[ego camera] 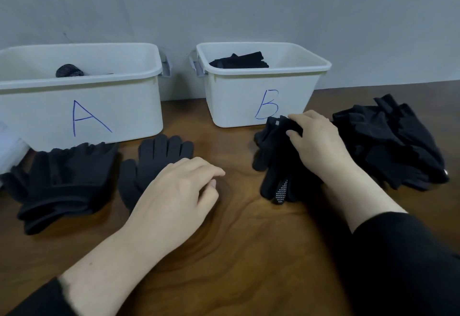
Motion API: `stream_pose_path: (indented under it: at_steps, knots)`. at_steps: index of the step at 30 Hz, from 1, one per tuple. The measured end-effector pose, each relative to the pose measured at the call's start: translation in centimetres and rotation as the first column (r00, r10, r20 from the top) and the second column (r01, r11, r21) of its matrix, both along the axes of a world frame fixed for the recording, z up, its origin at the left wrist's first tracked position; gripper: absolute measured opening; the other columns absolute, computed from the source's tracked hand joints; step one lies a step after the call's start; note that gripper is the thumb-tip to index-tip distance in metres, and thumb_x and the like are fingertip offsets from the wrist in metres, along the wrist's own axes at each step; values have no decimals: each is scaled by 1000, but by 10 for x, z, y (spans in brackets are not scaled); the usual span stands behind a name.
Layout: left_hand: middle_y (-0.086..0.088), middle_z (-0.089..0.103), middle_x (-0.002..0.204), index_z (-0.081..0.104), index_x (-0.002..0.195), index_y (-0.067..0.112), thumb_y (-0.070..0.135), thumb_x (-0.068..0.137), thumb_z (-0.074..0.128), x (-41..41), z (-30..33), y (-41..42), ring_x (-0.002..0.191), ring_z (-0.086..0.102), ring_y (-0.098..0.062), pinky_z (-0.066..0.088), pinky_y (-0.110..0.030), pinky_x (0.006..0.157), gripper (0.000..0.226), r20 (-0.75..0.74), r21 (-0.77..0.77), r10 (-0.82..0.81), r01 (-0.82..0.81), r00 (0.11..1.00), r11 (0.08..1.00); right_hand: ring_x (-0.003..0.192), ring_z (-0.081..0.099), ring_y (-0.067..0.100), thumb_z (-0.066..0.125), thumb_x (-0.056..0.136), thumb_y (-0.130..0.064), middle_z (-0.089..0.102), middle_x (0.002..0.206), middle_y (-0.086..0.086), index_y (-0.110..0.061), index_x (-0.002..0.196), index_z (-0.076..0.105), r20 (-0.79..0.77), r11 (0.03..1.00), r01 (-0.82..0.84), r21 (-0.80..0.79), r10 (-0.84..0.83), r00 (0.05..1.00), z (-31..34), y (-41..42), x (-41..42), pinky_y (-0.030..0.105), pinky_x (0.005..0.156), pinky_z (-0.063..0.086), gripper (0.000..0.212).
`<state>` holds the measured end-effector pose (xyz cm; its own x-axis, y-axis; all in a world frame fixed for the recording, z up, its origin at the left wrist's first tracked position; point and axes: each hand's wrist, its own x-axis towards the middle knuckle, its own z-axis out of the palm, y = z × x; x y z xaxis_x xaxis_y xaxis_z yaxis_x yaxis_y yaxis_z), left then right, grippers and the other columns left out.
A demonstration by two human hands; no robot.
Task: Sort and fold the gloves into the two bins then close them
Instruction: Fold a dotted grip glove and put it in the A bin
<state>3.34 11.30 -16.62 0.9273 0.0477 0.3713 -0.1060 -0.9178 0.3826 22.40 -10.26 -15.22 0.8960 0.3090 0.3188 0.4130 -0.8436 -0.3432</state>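
Two white bins stand at the back. Bin A (pixel 119 106) on the left holds a rolled dark glove (pixel 69 71). Bin B (pixel 234 106) on the right holds folded black gloves (pixel 239 61). A dark knit glove (pixel 159 156) lies flat in front of bin A, and my left hand (pixel 179 193) rests on its cuff end with fingers loosely curled. My right hand (pixel 316 146) grips a black glove with white grip dots (pixel 273 166) in front of bin B. One pile of dark gloves (pixel 64 181) lies at the left, another pile of black gloves (pixel 390 143) at the right.
The wooden table (pixel 239 241) runs up to a grey wall behind the bins. Something white (pixel 10 148) lies at the far left edge beside bin A. Each bin has a grey latch (pixel 166 66) on its side; no lids are in view.
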Motion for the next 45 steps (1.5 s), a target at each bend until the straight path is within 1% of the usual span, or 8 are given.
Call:
stream_pose_path:
  at_steps: [11, 17, 24, 28, 34, 37, 41, 45]
  knots:
    - [22, 63, 113, 69, 116, 31, 35, 96, 42, -3, -1, 2, 109, 53, 1, 34, -15, 97, 35, -2, -14, 5, -5, 1000, 1000, 97, 62, 25, 71, 90, -22, 68, 101, 0, -14, 102, 68, 249, 952, -63, 299, -14, 968, 21, -7, -16, 47, 95, 48, 14]
    - [20, 63, 116, 68, 119, 29, 28, 100, 50, -4, 2, 3, 111, 53, 1, 39, -19, 98, 26, 48, -61, 40, -37, 998, 997, 79, 66, 14, 67, 96, -32, 70, 83, -1, -34, 109, 61, 109, 798, -95, 595, 37, 993, 63, -2, -54, 30, 70, 55, 15]
    - [18, 64, 115, 68, 120, 28, 31, 98, 45, -2, 3, 5, 109, 55, -1, 44, -23, 98, 31, 66, -43, 57, -55, 996, 998, 54, 47, 18, 60, 100, -24, 55, 62, -5, -40, 109, 52, -82, 856, -142, 496, 209, 975, 52, 11, -59, 32, 53, 42, 21]
    - [15, 66, 114, 68, 119, 27, 28, 99, 48, 0, 2, 9, 106, 56, -2, 42, -19, 93, 29, 86, -19, 82, -81, 993, 997, 89, 68, 14, 65, 96, -26, 74, 89, -10, -32, 94, 70, -102, 823, -129, 553, 221, 970, 59, 13, -62, 48, 90, 57, 8]
    - [12, 68, 113, 69, 120, 25, 28, 96, 47, 1, 4, 14, 105, 59, -6, 49, -27, 93, 32, 128, -28, 99, -97, 987, 995, 86, 76, 14, 46, 100, -1, 79, 94, -7, -28, 113, 75, -286, 808, -174, 563, 388, 876, 88, 20, -79, 33, 89, 58, 42]
    - [8, 69, 113, 69, 119, 23, 22, 96, 53, 1, 5, 17, 102, 62, -10, 51, -30, 90, 28, 157, -9, 103, -103, 982, 995, 74, 72, 1, 57, 93, -2, 76, 85, -18, -34, 108, 75, -190, 888, -258, 380, 348, 918, 109, 24, -79, 15, 71, 55, 39]
    - [6, 70, 112, 70, 118, 21, 21, 95, 57, 0, 6, 18, 101, 63, -12, 52, -30, 89, 26, 170, 4, 120, -122, 978, 992, 77, 64, 14, 76, 88, -33, 63, 93, -8, -36, 85, 74, -35, 942, -293, 165, 303, 952, 135, 39, -78, 29, 74, 47, 5]
    - [7, 69, 108, 70, 115, 20, 18, 92, 56, 0, 8, 25, 95, 62, -14, 54, -34, 82, 27, 173, 16, 146, -151, 974, 988, 89, 63, 18, 74, 89, -34, 65, 94, -5, -33, 75, 66, 26, 955, -268, 124, 267, 963, 154, 54, -72, 33, 76, 44, 17]
